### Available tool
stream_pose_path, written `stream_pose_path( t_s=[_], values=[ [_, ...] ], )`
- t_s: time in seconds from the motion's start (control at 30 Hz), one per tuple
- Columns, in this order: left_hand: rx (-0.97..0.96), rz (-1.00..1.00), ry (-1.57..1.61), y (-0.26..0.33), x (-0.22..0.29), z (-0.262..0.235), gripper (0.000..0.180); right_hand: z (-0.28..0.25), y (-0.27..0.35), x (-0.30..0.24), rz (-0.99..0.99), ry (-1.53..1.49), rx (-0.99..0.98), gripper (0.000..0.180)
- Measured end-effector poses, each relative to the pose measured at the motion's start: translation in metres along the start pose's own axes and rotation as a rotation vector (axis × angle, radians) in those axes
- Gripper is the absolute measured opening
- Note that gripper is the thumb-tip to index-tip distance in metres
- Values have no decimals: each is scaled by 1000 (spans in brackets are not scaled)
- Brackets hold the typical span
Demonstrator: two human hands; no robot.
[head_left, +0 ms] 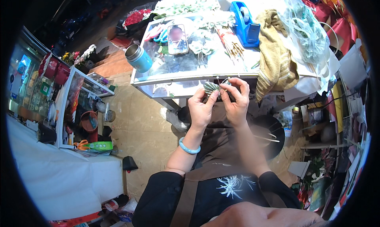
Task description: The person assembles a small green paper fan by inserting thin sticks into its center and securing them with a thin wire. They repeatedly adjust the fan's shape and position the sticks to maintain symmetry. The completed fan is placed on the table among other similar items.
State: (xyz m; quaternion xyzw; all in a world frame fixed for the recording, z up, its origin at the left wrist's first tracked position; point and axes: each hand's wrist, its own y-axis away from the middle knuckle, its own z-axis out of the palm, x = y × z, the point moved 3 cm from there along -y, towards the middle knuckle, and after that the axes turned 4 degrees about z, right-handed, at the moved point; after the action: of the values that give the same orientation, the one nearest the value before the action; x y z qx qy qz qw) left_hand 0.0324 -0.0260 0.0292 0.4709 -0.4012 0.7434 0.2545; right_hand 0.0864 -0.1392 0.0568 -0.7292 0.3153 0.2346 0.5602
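By the tabletop's (174,80) near edge I see a small, fan-shaped green leaf (211,87) with pale ribs, pinched in the left hand (201,107); the right hand (236,103) bunches beside it, its grip unclear.

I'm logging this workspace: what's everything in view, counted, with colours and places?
table: 1, white, top centre
leaf: 1, green, held at table's edge
phone: 1, white, on table
cup: 1, blue, table corner
tape dispenser: 1, blue, on table
cloth: 1, tan, table's right side
bag: 1, clear, beside cloth
flowers: several, red, left of table
clutter: uncounted, mixed, around edges
bangle: 1, blue, left wrist
left hand: 1, bare, pinching leaf
right hand: 1, bare, beside left
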Motion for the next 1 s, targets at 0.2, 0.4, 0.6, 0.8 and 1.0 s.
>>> stream_pose_path(
  t_s=[0.2, 0.4, 0.6, 0.8, 1.0],
  values=[
    [-26, 88, -183, 1, 5, 0, 14, -1, -2, 1, 59, -32, -64, 16],
    [0, 82, -175, 2, 10, 7, 16, -4, -4, 1, 73, -37, -32, 10],
    [3, 126, -209, 2, 14, 9, 15, -1, 2, -4, 28, 51, 52, 11],
    [1, 79, -150, 1, 11, 9, 15, -2, 6, -13, -186, 267, 177, 17],
    [-4, 109, -168, 0, 11, 8, 15, -1, 6, -10, -138, 202, 167, 17]
  ],
)
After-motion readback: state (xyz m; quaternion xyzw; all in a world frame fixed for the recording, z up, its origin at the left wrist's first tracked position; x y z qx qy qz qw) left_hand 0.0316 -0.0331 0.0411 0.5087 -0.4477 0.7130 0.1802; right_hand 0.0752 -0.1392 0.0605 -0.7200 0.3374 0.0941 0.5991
